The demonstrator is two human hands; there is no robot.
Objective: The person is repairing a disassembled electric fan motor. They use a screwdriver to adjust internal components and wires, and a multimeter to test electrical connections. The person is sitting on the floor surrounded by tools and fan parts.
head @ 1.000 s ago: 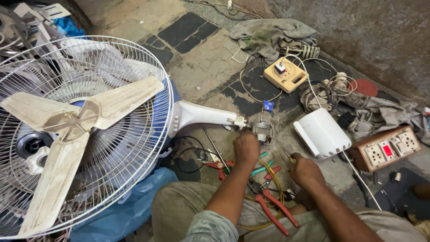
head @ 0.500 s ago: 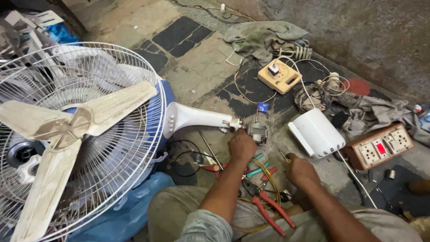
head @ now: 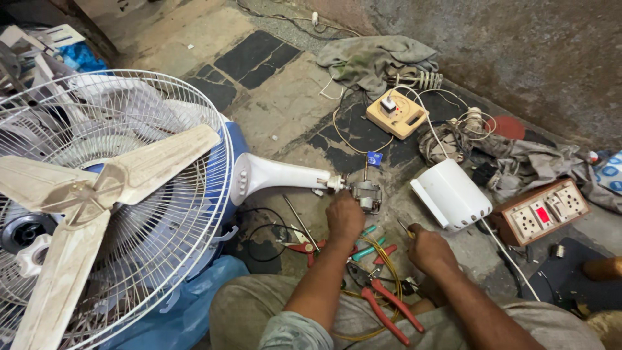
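Closest to me, my knees in grey-green trousers (head: pixel 259 311) filled the bottom of the view, with red-handled pliers (head: pixel 389 304) lying on the floor just in front of them among loose yellow wires (head: pixel 387 259). My right hand (head: pixel 427 247) was closed into a fist around a thin tool, a screwdriver (head: pixel 405 227) by the look of it, only its tip showing above my knuckles. My left hand (head: pixel 345 217) reached a little further forward, fingers curled over the small metal motor (head: pixel 367 194); I could not tell how firmly it gripped. That motor sat on the floor touching the end of the white fan neck (head: pixel 278 175). A second red-handled tool (head: pixel 301 247) and green-handled screwdrivers (head: pixel 366 249) lay near my left wrist. To my left the neck joined a large fan on its side, with dusty cream blades (head: pixel 97 188) in front of a white wire guard (head: pixel 194 214), resting on blue plastic (head: pixel 188 304). To my right, just beyond my right hand, lay a white plastic cover (head: pixel 453 194), and beside that a brown switchboard with sockets (head: pixel 541 212). Further off sat a small yellowish box with a plug (head: pixel 396 114), trailing white cords, and beyond it a crumpled grey cloth (head: pixel 376 58) near the rough wall (head: pixel 518 52).
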